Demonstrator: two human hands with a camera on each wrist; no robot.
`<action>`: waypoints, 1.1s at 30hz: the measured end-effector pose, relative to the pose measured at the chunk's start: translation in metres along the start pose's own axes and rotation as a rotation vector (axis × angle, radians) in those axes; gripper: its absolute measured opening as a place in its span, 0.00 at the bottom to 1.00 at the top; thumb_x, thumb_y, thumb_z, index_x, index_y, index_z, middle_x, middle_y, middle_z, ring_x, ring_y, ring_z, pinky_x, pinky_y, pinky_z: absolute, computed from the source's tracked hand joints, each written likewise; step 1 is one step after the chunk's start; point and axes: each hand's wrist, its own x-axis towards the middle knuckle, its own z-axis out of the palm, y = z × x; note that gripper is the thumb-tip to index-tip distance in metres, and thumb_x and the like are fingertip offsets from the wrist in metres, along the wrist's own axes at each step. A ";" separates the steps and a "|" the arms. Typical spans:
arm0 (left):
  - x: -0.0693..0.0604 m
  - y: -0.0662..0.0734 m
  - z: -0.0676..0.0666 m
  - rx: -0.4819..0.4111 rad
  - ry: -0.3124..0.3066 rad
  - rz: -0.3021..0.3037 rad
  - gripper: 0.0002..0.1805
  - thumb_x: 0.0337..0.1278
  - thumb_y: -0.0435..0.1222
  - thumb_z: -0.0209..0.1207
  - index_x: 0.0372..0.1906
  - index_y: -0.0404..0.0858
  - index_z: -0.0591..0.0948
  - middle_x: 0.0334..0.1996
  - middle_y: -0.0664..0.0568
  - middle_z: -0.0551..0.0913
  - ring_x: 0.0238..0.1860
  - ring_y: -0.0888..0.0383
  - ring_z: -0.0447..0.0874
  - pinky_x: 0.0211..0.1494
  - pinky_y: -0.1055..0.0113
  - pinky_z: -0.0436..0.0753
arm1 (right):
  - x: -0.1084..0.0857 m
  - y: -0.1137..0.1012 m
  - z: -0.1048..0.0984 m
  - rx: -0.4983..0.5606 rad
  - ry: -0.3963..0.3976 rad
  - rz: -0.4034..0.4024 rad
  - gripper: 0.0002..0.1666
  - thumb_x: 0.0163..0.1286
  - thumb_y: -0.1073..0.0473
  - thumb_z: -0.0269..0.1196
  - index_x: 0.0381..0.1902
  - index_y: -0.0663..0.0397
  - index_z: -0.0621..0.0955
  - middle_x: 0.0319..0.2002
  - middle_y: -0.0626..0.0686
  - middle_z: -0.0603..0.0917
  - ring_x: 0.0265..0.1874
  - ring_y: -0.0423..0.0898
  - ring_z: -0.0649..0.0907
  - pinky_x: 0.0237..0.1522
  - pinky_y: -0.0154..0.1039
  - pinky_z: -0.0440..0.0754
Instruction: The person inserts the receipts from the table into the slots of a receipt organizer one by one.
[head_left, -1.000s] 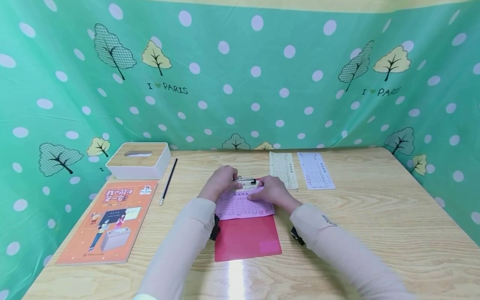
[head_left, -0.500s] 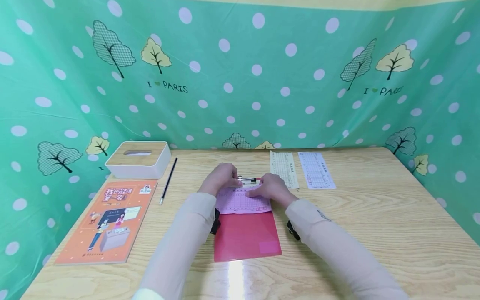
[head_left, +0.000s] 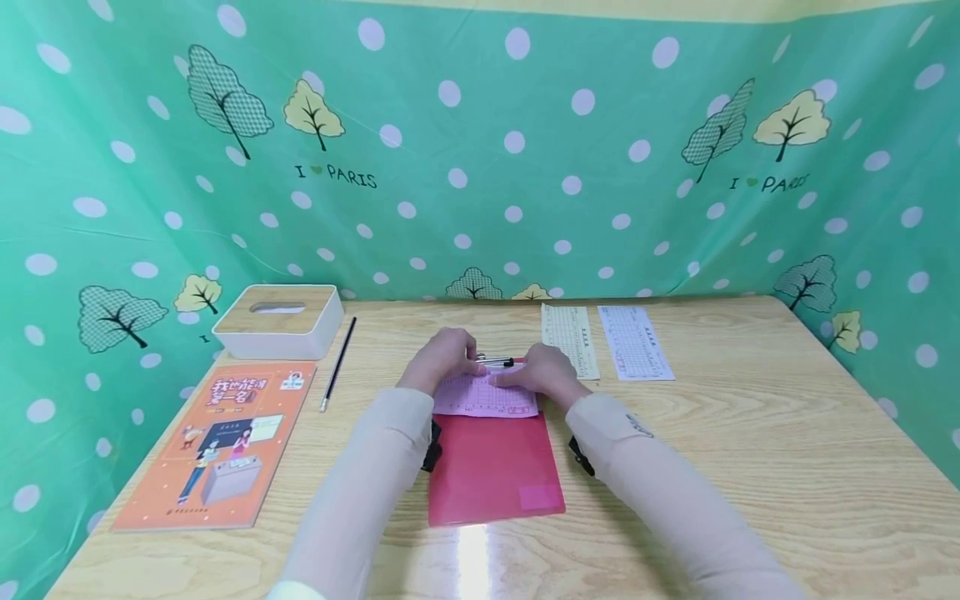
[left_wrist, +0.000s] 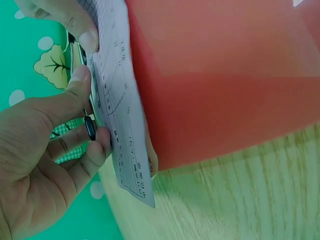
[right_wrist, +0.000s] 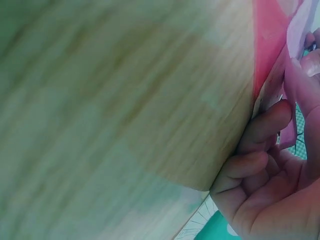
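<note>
A red clipboard (head_left: 491, 467) lies on the table with a wire clip (head_left: 497, 361) at its far end. Across its upper part is a pink printed slip (head_left: 487, 398), which looks whitish in the left wrist view. My left hand (head_left: 444, 360) pinches the clip's black-capped end (left_wrist: 90, 128) between thumb and fingers, at the slip's top edge. On the other side, my right hand (head_left: 547, 371) holds the slip, thumb on its face and fingers curled by the board's edge. Whether the slip's top lies under the clip is hidden by the hands.
A pale yellow slip (head_left: 570, 337) and a bluish-white slip (head_left: 636, 343) lie beyond my right hand. To the left are a pencil (head_left: 338, 364), an orange book (head_left: 217, 446) and a tissue box (head_left: 279, 321) with a wooden lid. A green curtain (head_left: 480, 150) hangs behind the table.
The pink slip has moved up the clipboard toward the clip, uncovering more red board below it. My right hand has shifted slightly away from me with it; my left hand stays at the clip.
</note>
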 end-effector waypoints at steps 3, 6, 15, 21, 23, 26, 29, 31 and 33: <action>0.001 -0.001 0.002 0.004 0.001 0.001 0.14 0.57 0.39 0.73 0.25 0.38 0.80 0.32 0.49 0.81 0.35 0.55 0.73 0.45 0.61 0.75 | 0.001 0.001 -0.001 0.013 0.005 0.000 0.37 0.51 0.36 0.78 0.17 0.49 0.65 0.17 0.46 0.63 0.18 0.42 0.62 0.22 0.36 0.60; 0.001 -0.002 0.003 0.006 0.006 0.003 0.14 0.57 0.39 0.73 0.25 0.38 0.79 0.30 0.50 0.79 0.33 0.55 0.72 0.40 0.63 0.73 | 0.001 0.003 -0.003 0.070 -0.004 0.008 0.35 0.52 0.37 0.78 0.20 0.50 0.67 0.19 0.47 0.66 0.20 0.43 0.65 0.23 0.36 0.63; -0.002 -0.004 0.005 -0.008 0.022 0.024 0.16 0.56 0.38 0.73 0.23 0.39 0.77 0.28 0.50 0.78 0.31 0.56 0.71 0.39 0.63 0.73 | -0.007 0.005 -0.014 0.092 -0.058 -0.064 0.26 0.54 0.51 0.80 0.35 0.59 0.76 0.33 0.54 0.80 0.31 0.47 0.75 0.33 0.38 0.73; -0.003 -0.004 0.007 -0.013 0.029 0.022 0.16 0.57 0.39 0.73 0.23 0.39 0.76 0.28 0.50 0.78 0.31 0.55 0.72 0.40 0.62 0.74 | -0.009 0.006 -0.016 0.031 -0.016 -0.131 0.33 0.54 0.51 0.80 0.50 0.61 0.78 0.46 0.57 0.82 0.43 0.52 0.78 0.47 0.46 0.76; -0.002 -0.003 0.008 -0.010 0.029 0.032 0.17 0.57 0.38 0.73 0.23 0.39 0.76 0.27 0.50 0.78 0.31 0.56 0.71 0.39 0.62 0.73 | -0.008 0.008 -0.016 0.027 -0.015 -0.139 0.32 0.54 0.51 0.80 0.50 0.58 0.78 0.45 0.56 0.81 0.43 0.52 0.77 0.45 0.45 0.75; -0.001 -0.003 0.008 -0.006 0.029 0.041 0.17 0.57 0.38 0.73 0.23 0.40 0.75 0.27 0.51 0.77 0.30 0.56 0.71 0.37 0.63 0.72 | -0.007 0.011 -0.015 0.026 -0.013 -0.147 0.30 0.55 0.51 0.80 0.49 0.55 0.78 0.39 0.54 0.78 0.39 0.50 0.75 0.40 0.43 0.72; 0.000 -0.003 0.008 0.000 0.029 0.044 0.17 0.57 0.38 0.73 0.23 0.40 0.75 0.26 0.51 0.77 0.30 0.56 0.70 0.37 0.64 0.71 | -0.004 0.014 -0.015 0.027 -0.012 -0.164 0.28 0.55 0.51 0.80 0.47 0.54 0.79 0.32 0.52 0.74 0.35 0.49 0.73 0.36 0.41 0.69; 0.000 -0.003 0.008 0.002 0.028 0.040 0.17 0.57 0.38 0.73 0.23 0.40 0.75 0.27 0.51 0.77 0.30 0.56 0.70 0.37 0.64 0.72 | -0.004 0.015 -0.015 0.025 -0.007 -0.174 0.27 0.55 0.51 0.80 0.46 0.54 0.79 0.30 0.51 0.73 0.33 0.48 0.72 0.35 0.41 0.68; -0.001 -0.002 0.008 0.006 0.029 0.039 0.17 0.56 0.38 0.73 0.23 0.40 0.75 0.27 0.51 0.77 0.30 0.56 0.70 0.37 0.63 0.72 | -0.003 0.014 -0.016 0.018 -0.005 -0.183 0.27 0.55 0.51 0.80 0.46 0.55 0.79 0.30 0.51 0.73 0.33 0.48 0.72 0.35 0.41 0.68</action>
